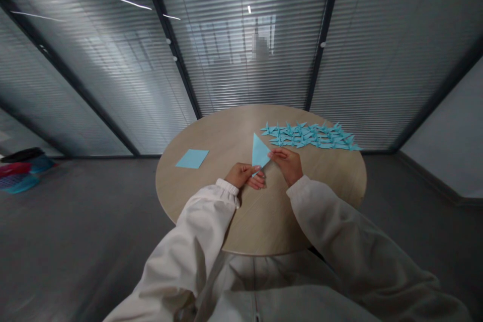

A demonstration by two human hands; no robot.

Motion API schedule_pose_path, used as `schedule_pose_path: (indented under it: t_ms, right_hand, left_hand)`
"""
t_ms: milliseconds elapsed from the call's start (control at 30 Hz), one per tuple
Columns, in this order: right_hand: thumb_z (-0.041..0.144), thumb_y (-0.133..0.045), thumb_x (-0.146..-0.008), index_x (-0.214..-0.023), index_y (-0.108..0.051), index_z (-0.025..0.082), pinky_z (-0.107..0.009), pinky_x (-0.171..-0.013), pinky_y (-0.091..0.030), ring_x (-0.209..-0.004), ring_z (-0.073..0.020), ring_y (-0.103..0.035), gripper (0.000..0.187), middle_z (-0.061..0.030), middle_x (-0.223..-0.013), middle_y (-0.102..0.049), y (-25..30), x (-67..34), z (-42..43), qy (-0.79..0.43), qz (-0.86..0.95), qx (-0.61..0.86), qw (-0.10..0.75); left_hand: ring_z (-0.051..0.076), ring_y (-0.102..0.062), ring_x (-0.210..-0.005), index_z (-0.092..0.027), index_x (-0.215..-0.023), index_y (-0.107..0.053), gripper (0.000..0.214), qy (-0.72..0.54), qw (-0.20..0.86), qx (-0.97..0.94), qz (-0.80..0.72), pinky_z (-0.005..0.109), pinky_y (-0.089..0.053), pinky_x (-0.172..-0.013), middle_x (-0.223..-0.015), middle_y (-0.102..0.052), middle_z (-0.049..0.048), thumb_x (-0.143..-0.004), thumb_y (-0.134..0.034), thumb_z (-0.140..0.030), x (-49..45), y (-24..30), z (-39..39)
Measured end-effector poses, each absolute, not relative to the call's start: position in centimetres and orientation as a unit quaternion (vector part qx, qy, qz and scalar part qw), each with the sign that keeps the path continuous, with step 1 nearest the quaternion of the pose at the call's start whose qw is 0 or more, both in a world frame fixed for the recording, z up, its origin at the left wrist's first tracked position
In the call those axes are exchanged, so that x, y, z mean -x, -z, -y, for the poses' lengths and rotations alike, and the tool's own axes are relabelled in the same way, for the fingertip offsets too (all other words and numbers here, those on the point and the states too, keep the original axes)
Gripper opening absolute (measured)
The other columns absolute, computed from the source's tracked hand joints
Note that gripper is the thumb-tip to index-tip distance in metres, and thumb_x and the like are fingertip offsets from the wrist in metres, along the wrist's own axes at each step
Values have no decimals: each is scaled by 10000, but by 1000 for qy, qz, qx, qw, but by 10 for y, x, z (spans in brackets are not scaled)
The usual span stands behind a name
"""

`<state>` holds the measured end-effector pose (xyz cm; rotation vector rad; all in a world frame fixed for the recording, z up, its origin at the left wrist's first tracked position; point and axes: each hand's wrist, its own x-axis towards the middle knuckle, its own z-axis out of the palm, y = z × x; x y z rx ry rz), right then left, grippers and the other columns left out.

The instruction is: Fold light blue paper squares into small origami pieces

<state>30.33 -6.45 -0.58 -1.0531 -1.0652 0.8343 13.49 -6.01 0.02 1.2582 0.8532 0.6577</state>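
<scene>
A light-blue sheet of origami paper (pixel 259 153), folded into a triangle, is held up over the middle of the round table. My left hand (pixel 247 175) pinches its lower corner between thumb and fingers. At the paper's right corner, my right hand (pixel 289 163) grips the edge with thumb and fingertips. Flat on the table to the left lies blue paper (pixel 192 158), apart from both hands. Beyond my right hand, several folded blue paper cranes (pixel 309 135) are lined up in rows.
The round wooden table (pixel 260 231) stands in front of me, its near edge close to my body. Behind it rises a glass wall with blinds (pixel 249 75). Red and blue baskets (pixel 22 176) sit on the floor at the far left.
</scene>
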Motion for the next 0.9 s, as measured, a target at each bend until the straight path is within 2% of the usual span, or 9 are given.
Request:
schedule_pose_path:
  t_ms: [133, 367, 533, 633, 700, 767, 833, 900]
  right_hand:
    - [409, -711, -583, -755, -651, 150, -271, -661, -475, -698, -171, -621, 317, -47, -737, -676, 8, -305, 63, -357, 465, 458, 668]
    - [409, -730, -558, -740, -650, 140, -274, -649, -465, -668, -159, -606, 335, -38, -709, -667, 7, -304, 63, -363, 439, 442, 693]
    - [373, -731, -563, -745, -651, 148, -267, -656, -465, -671, -154, -609, 300, -31, -708, -667, 7, -306, 63, -382, 444, 437, 682]
    - [349, -734, -562, -741, -651, 152, -265, -655, -469, -669, -157, -617, 278, -26, -706, -671, 11, -305, 62, -408, 471, 438, 649]
    - [345, -729, -572, -745, -653, 156, -263, -642, -470, -655, -158, -619, 268, -23, -697, -673, 14, -303, 62, -426, 493, 435, 622]
    - [348, -725, -580, -744, -653, 157, -261, -625, -469, -641, -159, -620, 262, -22, -687, -673, 15, -301, 63, -433, 510, 435, 603]
    - [352, -725, -581, -741, -652, 157, -260, -617, -470, -640, -163, -622, 264, -24, -685, -674, 15, -300, 63, -431, 516, 440, 596]
    - [354, -727, -580, -742, -651, 157, -258, -620, -472, -651, -165, -625, 266, -26, -691, -676, 15, -300, 63, -425, 519, 445, 593]
  left_hand:
    - [226, -667, -599, -69, -716, -627, 510, -293, 676, -562, -375, 317, -551, -560, -640, -681, 134, -544, -736, -536, -136, 1, 60]
    - [191, -624, -465, -95, -645, -564, 499, -283, 642, -608, -371, 276, -505, -439, -516, -630, 84, -625, -649, -586, -133, 5, 58]
    - [195, -650, -594, -81, -750, -609, 537, -297, 644, -600, -369, 277, -511, -535, -675, -674, 121, -605, -657, -596, -134, 5, 57]
    - [146, -618, -604, -92, -774, -626, 499, -343, 598, -622, -371, 230, -469, -542, -727, -677, 88, -631, -647, -570, -133, 2, 56]
    - [98, -541, -518, -107, -664, -605, 444, -385, 541, -639, -388, 202, -413, -499, -601, -624, 22, -645, -638, -549, -131, -2, 55]
    - [68, -443, -450, -122, -546, -543, 435, -423, 484, -648, -408, 191, -351, -459, -473, -505, -33, -639, -641, -535, -129, -4, 54]
    - [58, -376, -428, -132, -490, -495, 449, -439, 450, -656, -417, 192, -304, -440, -428, -412, -55, -635, -639, -532, -127, -5, 53]
    - [59, -354, -430, -135, -481, -488, 454, -435, 444, -663, -417, 197, -285, -438, -428, -382, -57, -637, -628, -537, -127, -5, 52]
